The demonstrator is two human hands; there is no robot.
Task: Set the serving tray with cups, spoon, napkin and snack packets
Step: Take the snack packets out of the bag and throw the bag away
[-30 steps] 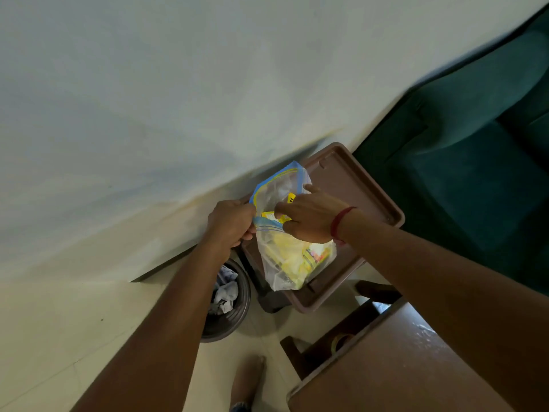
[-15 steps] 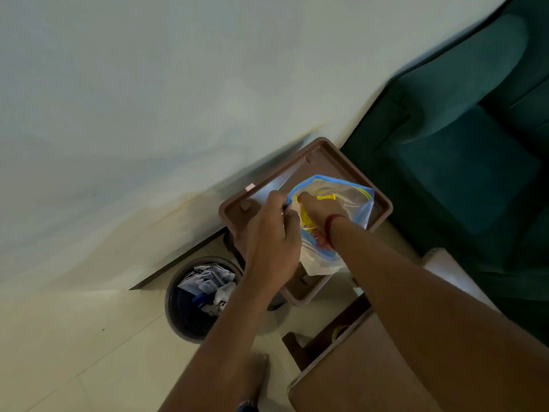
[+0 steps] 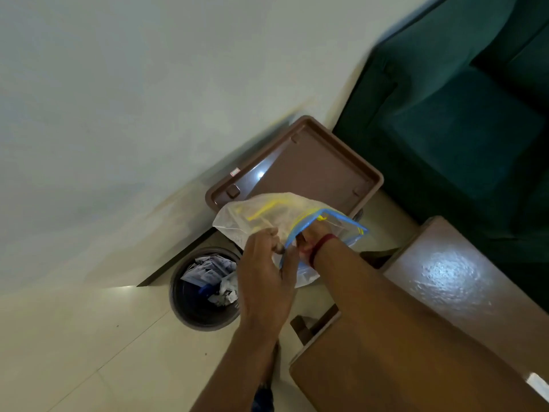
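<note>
A clear zip bag (image 3: 267, 212) with a blue seal strip and yellow packets inside hangs over the near edge of the brown serving tray (image 3: 320, 171). My left hand (image 3: 264, 275) pinches the bag's mouth at its near side. My right hand (image 3: 309, 236), with a red thread at the wrist, reaches inside the bag through the blue opening; its fingers are hidden by the plastic. I cannot tell whether it holds a packet. The tray's floor shows bare brown.
A round dark bin (image 3: 205, 289) with crumpled paper stands on the floor left of my hands. A wooden table (image 3: 416, 337) is at the lower right, a green sofa (image 3: 460, 123) at the upper right, and a white wall (image 3: 148, 99) behind the tray.
The bag has tipped from upright to lying flatter over the tray's near edge. My right hand has gone deeper into it, and my left hand has shifted right along the mouth.
</note>
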